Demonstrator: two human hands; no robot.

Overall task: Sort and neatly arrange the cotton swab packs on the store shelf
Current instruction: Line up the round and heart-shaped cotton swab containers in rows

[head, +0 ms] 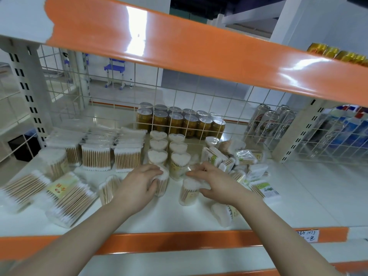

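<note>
Left hand point(139, 181) curled round a heart-shaped tub point(162, 182) at the near end of the left tub row point(158, 145); right hand point(214, 181) gripping a second tub point(189, 191) just beside, in front of the right row on the shelf point(298, 196). Best kept upright, slid back until touching the tub ahead, heart points aligned. Loose packs point(239, 156) jumbled at right, apparently unsorted.

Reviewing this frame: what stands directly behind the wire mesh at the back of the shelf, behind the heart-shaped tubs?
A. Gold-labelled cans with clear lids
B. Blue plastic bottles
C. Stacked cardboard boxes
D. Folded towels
A: two rows of gold-labelled cans with clear lids stand behind the white wire mesh, behind the clear heart-shaped cotton swab tubs.
</note>
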